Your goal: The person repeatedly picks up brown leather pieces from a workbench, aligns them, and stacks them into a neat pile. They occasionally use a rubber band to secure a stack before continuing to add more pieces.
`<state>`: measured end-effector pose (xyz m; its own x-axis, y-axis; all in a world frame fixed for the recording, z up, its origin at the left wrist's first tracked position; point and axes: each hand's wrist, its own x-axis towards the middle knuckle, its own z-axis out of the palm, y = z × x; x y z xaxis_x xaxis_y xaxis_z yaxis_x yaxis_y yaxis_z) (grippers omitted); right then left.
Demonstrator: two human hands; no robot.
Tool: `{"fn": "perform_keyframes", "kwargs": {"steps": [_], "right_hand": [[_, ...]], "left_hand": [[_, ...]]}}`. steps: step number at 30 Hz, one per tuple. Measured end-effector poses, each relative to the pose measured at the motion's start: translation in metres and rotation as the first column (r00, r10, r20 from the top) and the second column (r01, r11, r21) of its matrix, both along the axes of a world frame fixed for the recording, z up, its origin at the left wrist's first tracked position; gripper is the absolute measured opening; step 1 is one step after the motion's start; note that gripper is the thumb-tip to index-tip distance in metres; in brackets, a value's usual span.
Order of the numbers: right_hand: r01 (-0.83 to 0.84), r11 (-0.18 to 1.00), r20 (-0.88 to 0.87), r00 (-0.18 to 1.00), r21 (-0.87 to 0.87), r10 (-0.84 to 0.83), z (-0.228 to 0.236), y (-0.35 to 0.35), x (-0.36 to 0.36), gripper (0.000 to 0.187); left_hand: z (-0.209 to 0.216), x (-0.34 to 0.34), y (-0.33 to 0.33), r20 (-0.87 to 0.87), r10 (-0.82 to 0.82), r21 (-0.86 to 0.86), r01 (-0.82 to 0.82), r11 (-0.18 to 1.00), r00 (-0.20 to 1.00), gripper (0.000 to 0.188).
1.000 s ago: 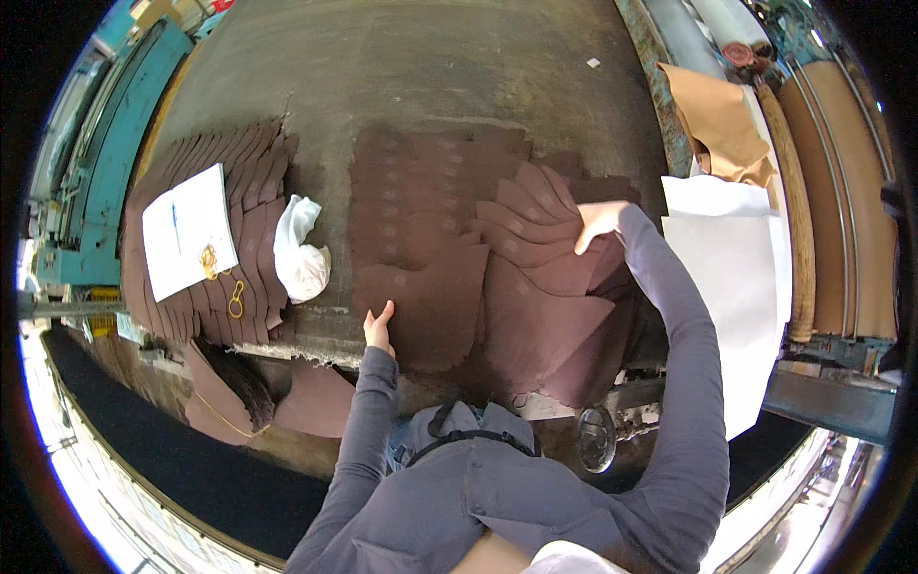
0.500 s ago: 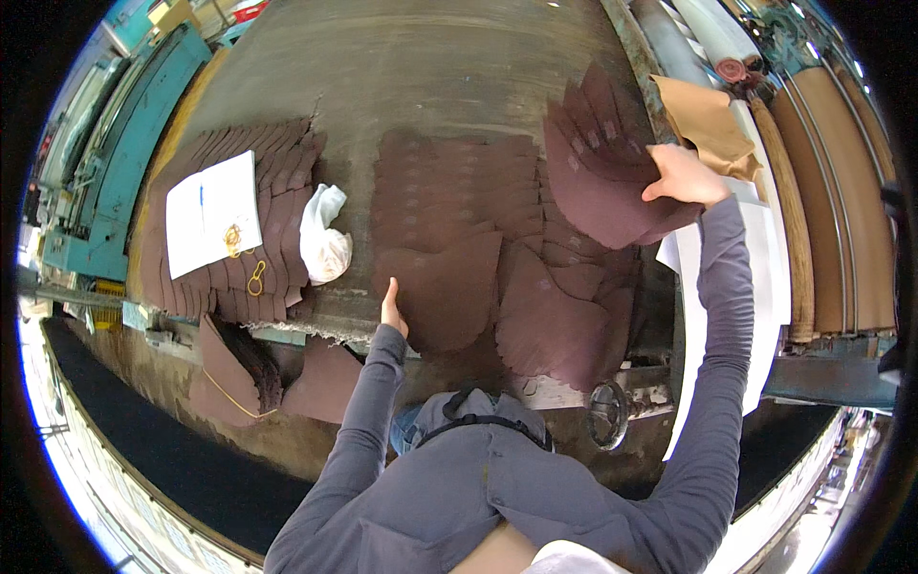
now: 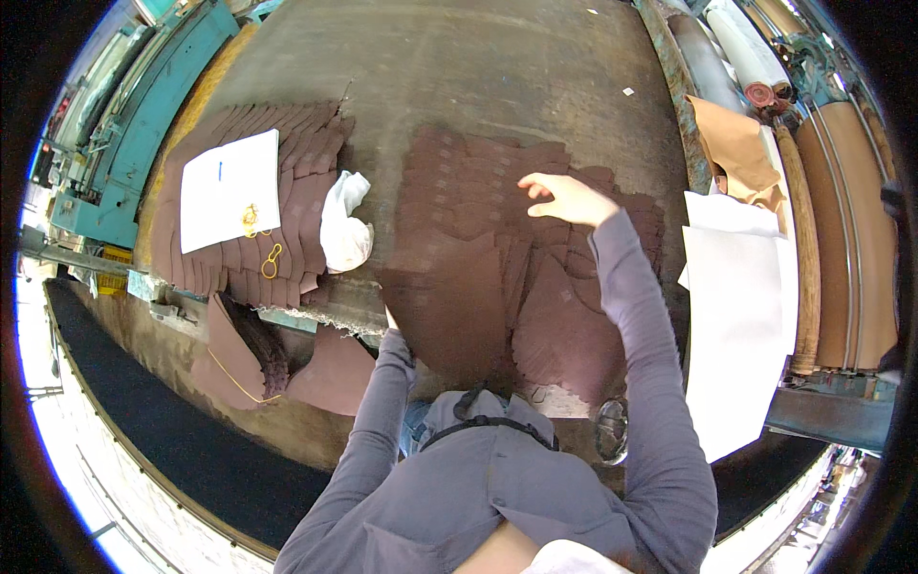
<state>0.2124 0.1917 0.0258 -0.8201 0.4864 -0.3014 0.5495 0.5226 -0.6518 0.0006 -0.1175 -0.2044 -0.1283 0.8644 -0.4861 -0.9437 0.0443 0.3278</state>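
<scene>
Your right hand [image 3: 564, 197] grasps nothing above brown pieces [image 3: 449, 297] still spread in overlapping rows, ungathered; your left hand [image 3: 390, 320] is too hidden to judge.

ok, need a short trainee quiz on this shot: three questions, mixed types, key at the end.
1. What lies on top of the left stack of brown pieces?
A) a hammer
B) a white pad
C) a metal tray

2. True or false: the white bag lies to the right of the pad.

3. Which of the person's hands is mostly out of sight, and what hides it?

Key:
1. B
2. True
3. The left hand; the large brown piece at its sleeve's end covers most of it.
</scene>
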Motion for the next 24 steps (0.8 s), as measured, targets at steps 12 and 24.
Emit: {"fn": "perform_keyframes", "kwargs": {"steps": [12, 24], "right_hand": [[0.236, 0.895, 0.317, 0.875, 0.379, -0.365, -0.131, -0.124, 0.155, 0.066], [0.186, 0.966, 0.198, 0.955, 0.180, -0.221, 0.001, -0.049, 0.141, 0.040]], "left_hand": [[0.003, -0.005, -0.002, -0.081, -0.062, -0.100, 0.054, 0.994, 0.995, 0.096], [0.005, -0.007, -0.008, -0.138, -0.029, -0.123, 0.012, 0.992, 0.990, 0.096]]}}
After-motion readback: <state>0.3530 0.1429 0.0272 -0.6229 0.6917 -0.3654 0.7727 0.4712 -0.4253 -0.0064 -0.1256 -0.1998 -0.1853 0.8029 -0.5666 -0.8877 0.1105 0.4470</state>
